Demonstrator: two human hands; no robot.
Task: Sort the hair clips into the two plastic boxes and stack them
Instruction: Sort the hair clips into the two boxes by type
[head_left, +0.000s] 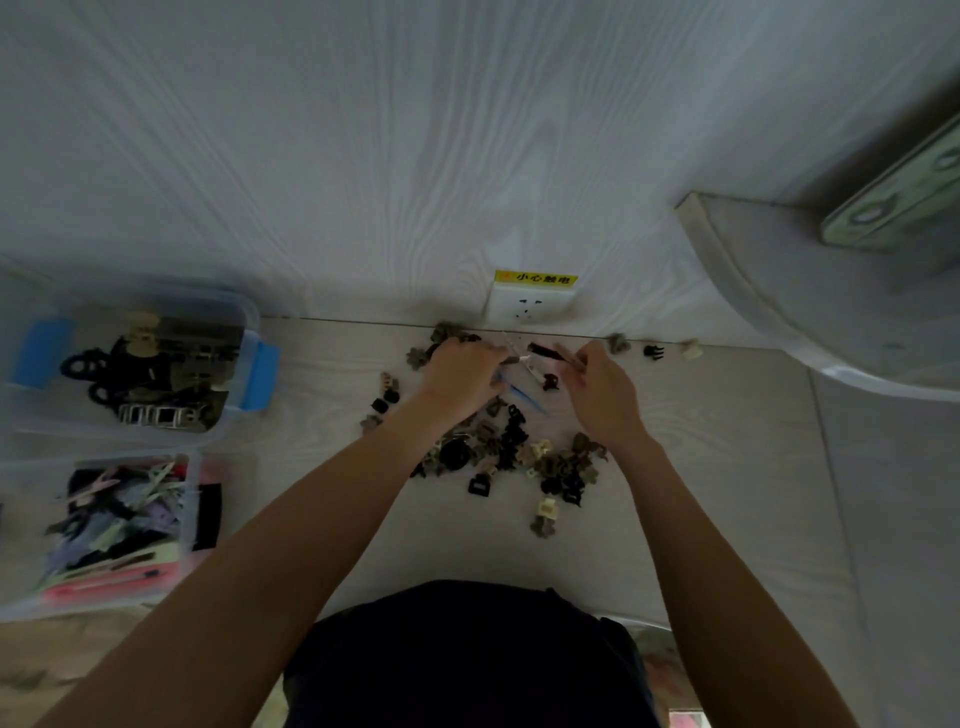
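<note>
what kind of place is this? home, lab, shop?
Probably a home room, worked on the floor: pale wood-grain floor meets a matching wall with a low wall socket under a yellow warning label, and a white rounded fixture at right.

Both my arms reach forward, bare. My left hand (460, 371) lies palm down, fingers curled; my right hand (597, 382) pinches with curled fingers.

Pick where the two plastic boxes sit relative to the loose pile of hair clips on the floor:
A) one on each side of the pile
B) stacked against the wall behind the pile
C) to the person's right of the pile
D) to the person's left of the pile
D: both the box with blue latches and the nearer box lie at the left, side by side, with the pile in the middle.
</note>
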